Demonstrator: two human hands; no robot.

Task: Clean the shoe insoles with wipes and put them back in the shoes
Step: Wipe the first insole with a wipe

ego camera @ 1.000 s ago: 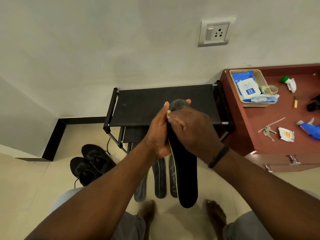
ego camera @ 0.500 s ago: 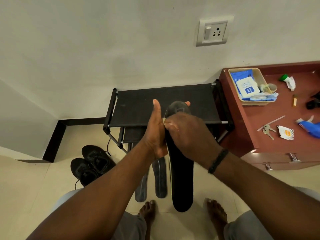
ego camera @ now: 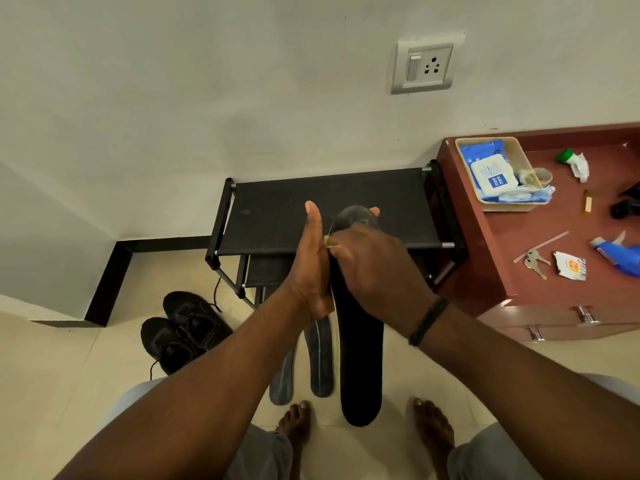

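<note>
The room is a corner of pale wall (ego camera: 173,98) and tiled floor (ego camera: 52,393), with a black fabric-topped shoe rack (ego camera: 277,209) against the wall and a reddish-brown cabinet (ego camera: 519,244) just to its right, on which sits a basket (ego camera: 519,147) holding a pack of wipes (ego camera: 491,176). The black insole (ego camera: 360,358) being cleaned hangs lengthwise in front of the person, its long axis running from the rack down toward the bare feet, one rounded end up between the hands. The left hand (ego camera: 311,265) backs it along its left edge, thumb raised and a fingertip showing past the top. The right hand (ego camera: 370,258) lies over the upper face, fingers curled on a small pale wipe (ego camera: 327,241), so the coming stroke probably runs down the length. Two grey insoles (ego camera: 320,358) lie on the floor beside it, and the black shoes (ego camera: 183,327) sit well to the left.
</note>
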